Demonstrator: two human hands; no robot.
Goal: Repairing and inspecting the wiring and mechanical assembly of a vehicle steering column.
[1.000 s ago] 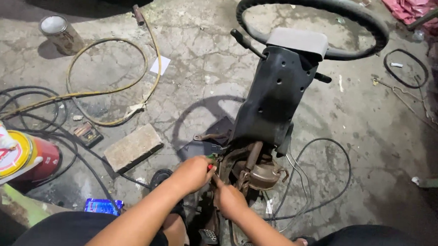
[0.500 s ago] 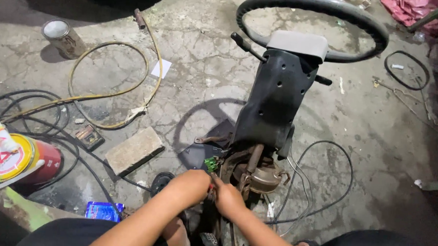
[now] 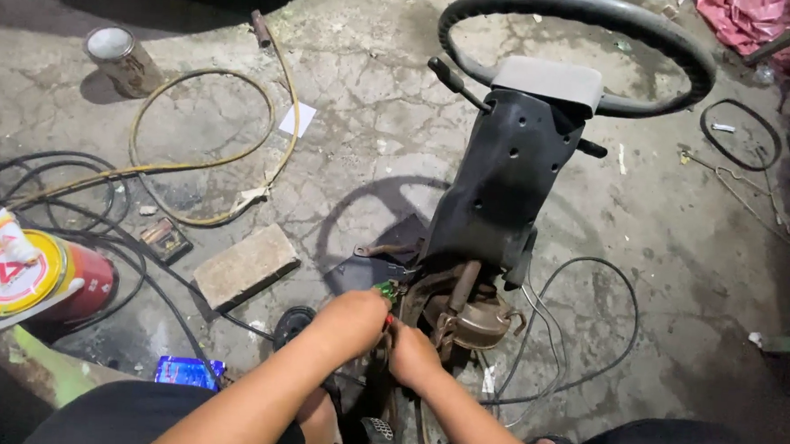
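Observation:
A steering column assembly (image 3: 512, 178) lies on the cracked concrete floor, its black shroud pointing away and a dark steering wheel (image 3: 581, 39) at the far end. The rusty metal base (image 3: 466, 314) of the column sits near me. My left hand (image 3: 351, 322) is closed around a small tool with a green and red tip (image 3: 385, 293), pressed against the column's base. Just beside it, my right hand (image 3: 411, 356) grips a part at the base; what it holds is hidden by the fingers.
A yellow hose (image 3: 212, 143) coils at the left with black cables (image 3: 76, 208). A red can with a yellow lid (image 3: 19, 281), a metal tin (image 3: 118, 54), a brick (image 3: 247, 264), a blue packet (image 3: 189, 371) and a black wire (image 3: 585, 337) lie around.
Both hands have stayed at the column's base, shifting slightly lower and closer together. The view has tilted down a little.

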